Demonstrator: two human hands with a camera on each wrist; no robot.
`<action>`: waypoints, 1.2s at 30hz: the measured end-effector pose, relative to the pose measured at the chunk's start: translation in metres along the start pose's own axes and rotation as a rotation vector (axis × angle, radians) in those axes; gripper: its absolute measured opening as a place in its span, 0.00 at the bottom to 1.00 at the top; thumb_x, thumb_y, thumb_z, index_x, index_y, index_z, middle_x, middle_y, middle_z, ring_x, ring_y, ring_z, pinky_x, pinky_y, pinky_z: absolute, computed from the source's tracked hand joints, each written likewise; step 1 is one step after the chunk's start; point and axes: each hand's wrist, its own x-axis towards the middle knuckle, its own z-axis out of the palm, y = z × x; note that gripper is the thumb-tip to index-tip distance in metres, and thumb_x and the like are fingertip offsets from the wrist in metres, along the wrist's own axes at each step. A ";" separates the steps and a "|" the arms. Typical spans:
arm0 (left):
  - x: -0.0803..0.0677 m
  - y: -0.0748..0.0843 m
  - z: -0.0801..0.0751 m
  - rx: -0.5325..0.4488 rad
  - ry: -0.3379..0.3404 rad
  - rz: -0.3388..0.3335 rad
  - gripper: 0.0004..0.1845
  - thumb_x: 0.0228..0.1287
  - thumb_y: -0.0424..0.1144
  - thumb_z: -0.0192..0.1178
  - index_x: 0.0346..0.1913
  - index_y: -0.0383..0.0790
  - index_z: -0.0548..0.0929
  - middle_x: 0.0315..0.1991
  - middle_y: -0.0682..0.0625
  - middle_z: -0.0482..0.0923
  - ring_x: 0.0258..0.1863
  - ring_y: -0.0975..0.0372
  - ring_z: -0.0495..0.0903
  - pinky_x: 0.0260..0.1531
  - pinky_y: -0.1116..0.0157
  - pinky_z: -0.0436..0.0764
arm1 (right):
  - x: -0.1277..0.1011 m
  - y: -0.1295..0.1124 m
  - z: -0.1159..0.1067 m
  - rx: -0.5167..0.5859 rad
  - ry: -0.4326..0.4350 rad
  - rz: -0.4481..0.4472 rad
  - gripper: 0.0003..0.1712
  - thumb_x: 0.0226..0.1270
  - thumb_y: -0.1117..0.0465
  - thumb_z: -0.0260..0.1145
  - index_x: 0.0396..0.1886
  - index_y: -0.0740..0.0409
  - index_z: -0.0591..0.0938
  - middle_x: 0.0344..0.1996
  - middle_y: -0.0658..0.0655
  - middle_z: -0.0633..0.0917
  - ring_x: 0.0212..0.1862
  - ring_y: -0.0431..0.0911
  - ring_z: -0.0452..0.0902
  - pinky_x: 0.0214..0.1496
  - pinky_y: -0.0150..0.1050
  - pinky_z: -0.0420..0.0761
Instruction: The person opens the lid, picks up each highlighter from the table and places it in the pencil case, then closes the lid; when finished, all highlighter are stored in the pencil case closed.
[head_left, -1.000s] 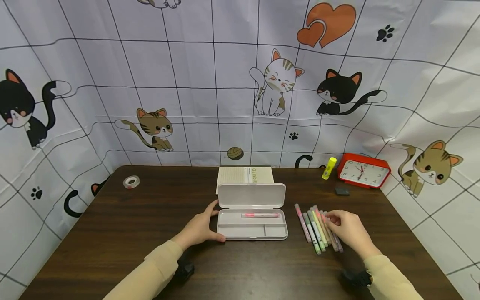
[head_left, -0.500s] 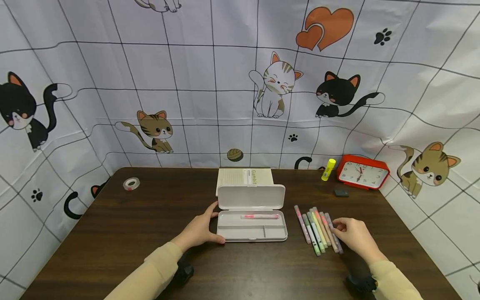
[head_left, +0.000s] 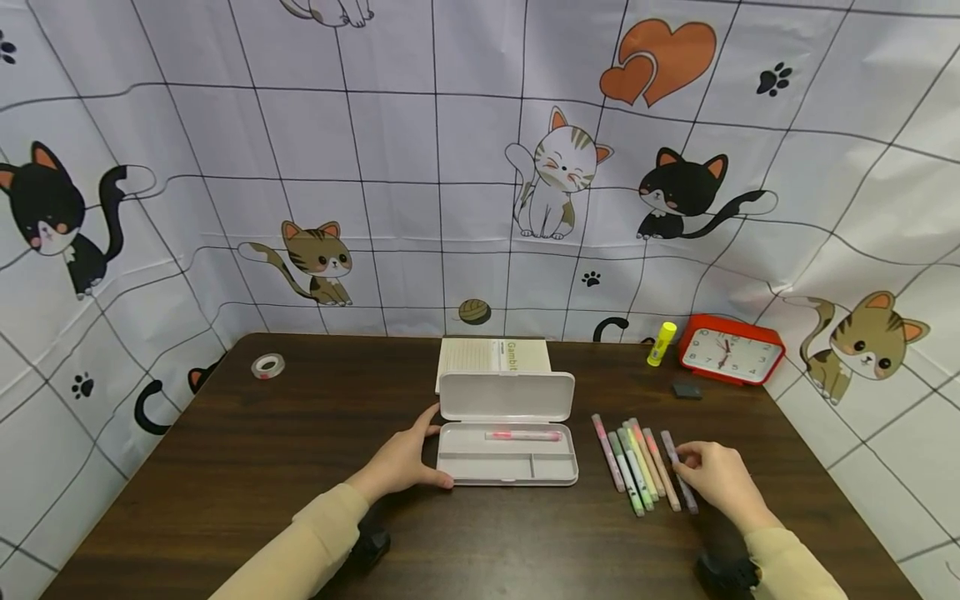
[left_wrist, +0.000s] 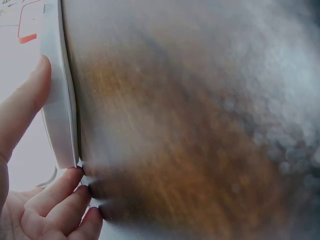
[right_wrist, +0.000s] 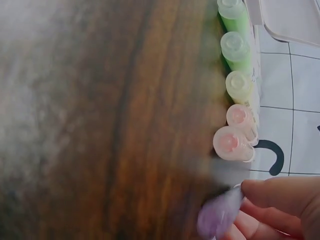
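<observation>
A white pencil case [head_left: 472, 468] lies with its lid raised in the middle of the table, one pink-tinted marker [head_left: 523, 436] inside its rear compartment. My left hand [head_left: 401, 462] grips the case's left end, thumb at the front corner and fingers at the back; the left wrist view shows the thumb and fingertips on opposite edges of the case [left_wrist: 59, 110]. To the right, my right hand [head_left: 716, 479] pinches a purple marker [head_left: 691, 504] between thumb and fingers. Beside it lies a row of several markers [head_left: 637, 467] in pink, green, yellow and peach. The purple tip [right_wrist: 217, 220] looks blurred in the right wrist view.
Behind the case lies a cream notebook [head_left: 472, 357]. A tape roll [head_left: 267, 366] sits far left. At the back right are a yellow tube [head_left: 662, 344], a red alarm clock [head_left: 732, 350] and a dark grey block [head_left: 686, 391]. A cat-print cloth [head_left: 405, 217] hangs behind.
My right hand has shifted rightward and slightly nearer, drawing the purple marker away from the row. My left hand stays on the pencil case.
</observation>
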 end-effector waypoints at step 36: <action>0.000 -0.001 0.001 -0.008 0.000 -0.010 0.64 0.37 0.49 0.79 0.74 0.36 0.49 0.63 0.41 0.72 0.59 0.45 0.72 0.58 0.47 0.69 | 0.005 -0.013 -0.001 0.008 0.110 -0.055 0.05 0.56 0.68 0.67 0.33 0.64 0.85 0.21 0.50 0.79 0.25 0.42 0.71 0.27 0.39 0.72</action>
